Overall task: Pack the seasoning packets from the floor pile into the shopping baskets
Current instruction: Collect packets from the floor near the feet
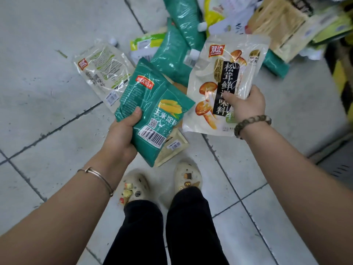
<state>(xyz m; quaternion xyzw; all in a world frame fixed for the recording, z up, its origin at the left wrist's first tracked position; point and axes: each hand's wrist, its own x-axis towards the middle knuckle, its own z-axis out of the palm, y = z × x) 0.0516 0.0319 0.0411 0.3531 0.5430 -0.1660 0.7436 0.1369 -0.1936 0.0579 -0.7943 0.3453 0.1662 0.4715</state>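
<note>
- My left hand (122, 134) grips a teal glossy plastic corn-starch packet (152, 104) by its lower left edge, thumb across the front, fingers behind.
- My right hand (248, 106) pinches a white glossy mushroom-print seasoning pouch (221, 73) at its lower right edge, thumb on the front.
- Both packets are held clear of the grey tiled floor (47, 111), side by side and not touching, as far as I can tell.
- The floor pile of teal, white and yellow packets (177, 44) sits at 12 to 1 o'clock from my feet. A lone white clear-windowed packet (103, 71) lies at 10 o'clock, and a small beige sachet (172, 148) lies just under the teal one.
- No basket in view.
- Handling guess: both are light, soft powder bags with slick film, so they sag and slip. Grip the body or the sealed seam, not a corner.
</note>
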